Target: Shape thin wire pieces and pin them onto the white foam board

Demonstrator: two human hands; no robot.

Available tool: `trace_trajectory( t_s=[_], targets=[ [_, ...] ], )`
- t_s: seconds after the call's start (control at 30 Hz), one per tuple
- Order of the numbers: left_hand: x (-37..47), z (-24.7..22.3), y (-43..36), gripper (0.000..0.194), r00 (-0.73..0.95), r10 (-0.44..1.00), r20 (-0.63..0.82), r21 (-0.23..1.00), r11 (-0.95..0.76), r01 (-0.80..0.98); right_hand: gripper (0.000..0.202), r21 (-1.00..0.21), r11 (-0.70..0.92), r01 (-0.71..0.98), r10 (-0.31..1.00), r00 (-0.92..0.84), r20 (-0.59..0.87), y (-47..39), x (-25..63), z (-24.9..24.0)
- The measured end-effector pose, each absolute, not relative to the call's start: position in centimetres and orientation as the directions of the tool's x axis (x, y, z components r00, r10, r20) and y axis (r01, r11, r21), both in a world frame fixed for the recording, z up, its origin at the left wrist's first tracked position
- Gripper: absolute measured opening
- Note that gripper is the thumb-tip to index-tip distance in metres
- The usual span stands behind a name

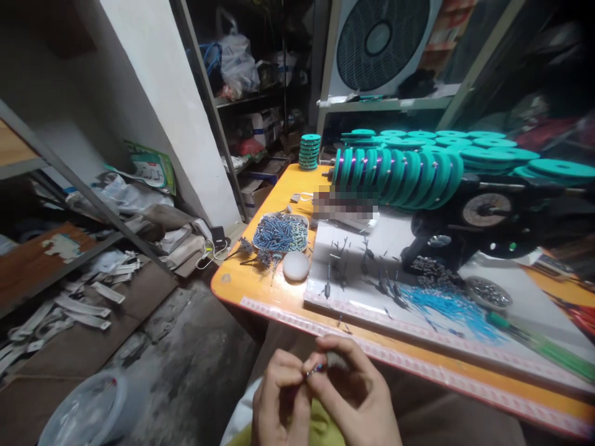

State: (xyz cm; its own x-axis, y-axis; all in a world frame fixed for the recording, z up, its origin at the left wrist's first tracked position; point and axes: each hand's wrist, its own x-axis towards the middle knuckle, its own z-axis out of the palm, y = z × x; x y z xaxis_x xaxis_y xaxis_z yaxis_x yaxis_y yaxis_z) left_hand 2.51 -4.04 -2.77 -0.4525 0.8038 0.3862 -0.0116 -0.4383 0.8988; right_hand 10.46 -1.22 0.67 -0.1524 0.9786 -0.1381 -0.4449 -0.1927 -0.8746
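My left hand (pixel 281 396) and my right hand (pixel 356 393) meet in front of my lap, below the table's front edge. Both are closed in a pinch around one small part (pixel 315 370), dark and shiny with a bit of blue. My fingertips hide most of it, so its kind cannot be made out. On the grey board (pixel 344 244) beyond my hands lie dark slim pieces (pixel 327 282) with thin stems, a spread of light-blue thin strips (pixel 446 310) and a heap of small metal bits (pixel 432 272).
An orange table (pixel 232 279) carries a tray of blue pieces (pixel 281 232), a round whitish lid (pixel 296 266), a black machine (pixel 465 223) with a row of green discs (pixel 395 176), and a green-handled tool (pixel 534 344). A fan (pixel 376 40) stands behind; a clear bucket (pixel 88 409) is lower left.
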Motion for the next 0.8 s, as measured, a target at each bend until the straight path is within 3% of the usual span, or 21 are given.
trace_trajectory(
  t_s=[0.2,0.33,0.47,0.57,0.67,0.8],
  targets=[
    [2.8,-2.5,-4.5,0.012,-0.459,0.836,0.300,0.923,-0.377,-0.083,0.035,-0.737,-0.326,-0.592,0.945,-0.203,-0.255,-1.6,9.8,0.9],
    [2.0,-1.9,-4.9,0.015,-0.385,0.908,0.166,0.929,-0.275,-0.247,0.036,-0.663,-0.364,-0.654,0.932,-0.258,-0.256,-1.7,9.8,1.1],
    [0.1,-1.6,-5.0,0.028,-0.003,0.998,-0.056,0.822,0.044,-0.568,0.040,-0.654,-0.392,-0.647,0.920,-0.283,-0.272,-1.8,10.1,1.4],
    [-1.0,-1.7,-5.0,0.030,0.221,0.968,-0.120,0.749,0.234,-0.620,0.043,-0.686,-0.397,-0.609,0.916,-0.312,-0.253,-1.7,10.5,1.4],
    [-1.0,-1.9,-5.1,0.031,0.139,0.982,-0.124,0.810,0.181,-0.558,0.041,-0.754,-0.359,-0.550,0.927,-0.305,-0.219,-1.5,10.9,1.4],
    [0.4,-1.9,-5.1,0.032,-0.237,0.969,-0.067,0.941,-0.018,-0.337,0.034,-0.842,-0.288,-0.457,0.954,-0.218,-0.208,-1.2,11.2,1.3]
  ],
)
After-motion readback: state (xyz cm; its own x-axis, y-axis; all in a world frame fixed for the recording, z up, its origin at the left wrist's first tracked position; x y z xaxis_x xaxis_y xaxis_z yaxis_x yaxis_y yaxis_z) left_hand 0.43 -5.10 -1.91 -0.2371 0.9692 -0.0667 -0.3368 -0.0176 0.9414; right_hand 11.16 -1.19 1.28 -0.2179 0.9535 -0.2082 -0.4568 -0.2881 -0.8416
